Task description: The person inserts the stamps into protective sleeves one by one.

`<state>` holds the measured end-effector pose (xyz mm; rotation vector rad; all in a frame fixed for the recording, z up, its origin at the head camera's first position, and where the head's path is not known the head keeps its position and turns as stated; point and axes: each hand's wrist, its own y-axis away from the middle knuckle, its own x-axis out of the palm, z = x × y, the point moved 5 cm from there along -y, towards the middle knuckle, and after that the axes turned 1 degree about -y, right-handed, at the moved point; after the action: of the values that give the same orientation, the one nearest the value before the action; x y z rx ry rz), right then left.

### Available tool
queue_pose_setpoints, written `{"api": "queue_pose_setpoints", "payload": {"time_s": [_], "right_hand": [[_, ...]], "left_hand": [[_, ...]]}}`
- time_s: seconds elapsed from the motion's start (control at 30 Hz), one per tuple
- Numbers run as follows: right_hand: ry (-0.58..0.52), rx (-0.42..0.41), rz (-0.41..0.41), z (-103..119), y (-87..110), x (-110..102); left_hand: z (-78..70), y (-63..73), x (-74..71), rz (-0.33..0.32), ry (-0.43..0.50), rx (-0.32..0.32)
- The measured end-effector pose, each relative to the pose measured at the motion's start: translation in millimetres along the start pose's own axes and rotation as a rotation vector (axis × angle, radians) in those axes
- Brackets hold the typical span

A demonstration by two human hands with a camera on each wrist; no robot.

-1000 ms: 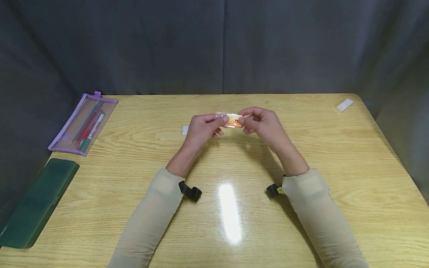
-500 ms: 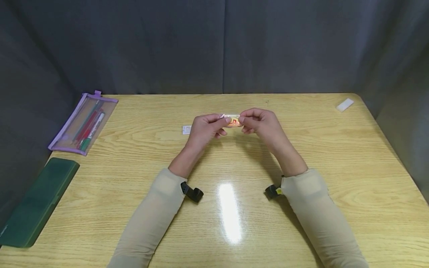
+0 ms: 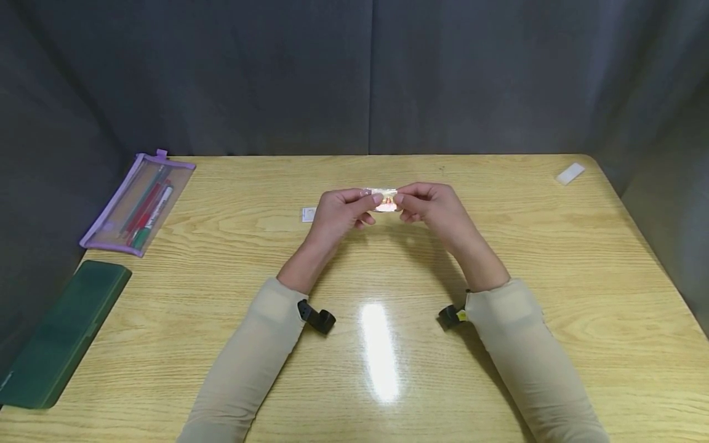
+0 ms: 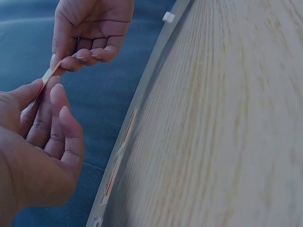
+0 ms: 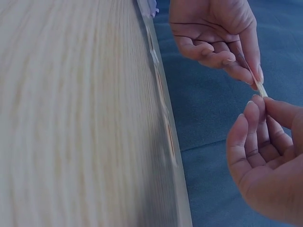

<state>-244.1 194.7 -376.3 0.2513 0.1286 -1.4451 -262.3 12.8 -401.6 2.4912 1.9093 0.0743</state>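
Note:
A small, flat, shiny packet (image 3: 386,200) with a glossy face and a patch of orange-red print is held up above the table's back half. My left hand (image 3: 339,212) pinches its left end between thumb and fingers. Its right end is pinched the same way by my right hand (image 3: 434,209). In the left wrist view the packet (image 4: 50,74) appears edge-on as a thin pale strip between the two hands. The right wrist view likewise shows only the packet's narrow edge (image 5: 262,89). Thumbs and fingertips cover both ends.
A small white card (image 3: 308,214) lies partly hidden behind my left hand. At the left are a purple-trimmed clear pouch (image 3: 116,231) with pens inside and a dark green case (image 3: 63,332). A white block (image 3: 570,173) sits near the table's back right corner.
The packet has tilted slightly, so its orange print now glares whiter. Between the first frame and now, my left hand has shifted slightly right, uncovering more of the card. Both hands keep their pinch.

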Motion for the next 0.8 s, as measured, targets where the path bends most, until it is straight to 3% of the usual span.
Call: {"api": "queue_pose_setpoints", "payload": {"time_s": [0.57,0.8], "right_hand": [[-0.017,0.002,-0.006,-2.4,-0.6,4.8],[0.023,-0.006,0.016,-2.5,-0.4,6.1]], "left_hand": [[0.7,-0.5,1.3,0.027,-0.004,-0.006],[1.0,0.6,1.7,0.037,-0.011,-0.026]]}}
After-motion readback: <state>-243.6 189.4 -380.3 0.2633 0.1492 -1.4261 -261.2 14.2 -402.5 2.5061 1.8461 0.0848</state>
